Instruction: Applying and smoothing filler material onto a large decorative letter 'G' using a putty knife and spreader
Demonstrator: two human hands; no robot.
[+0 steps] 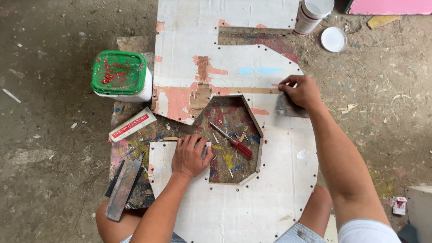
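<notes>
A big white board cut in a curved shape lies flat before me, with an angular opening in its middle. My right hand presses a flat grey metal scraper blade against the board's right side. My left hand rests on the board's left arm at the edge of the opening; whether it holds anything small I cannot tell. Inside the opening, a red-handled screwdriver lies on a paint-stained surface.
A white tub with a green lid and a white tube box sit at the left. Broad putty blades lie near my left knee. An open white can and its lid stand at the top right on the dirty floor.
</notes>
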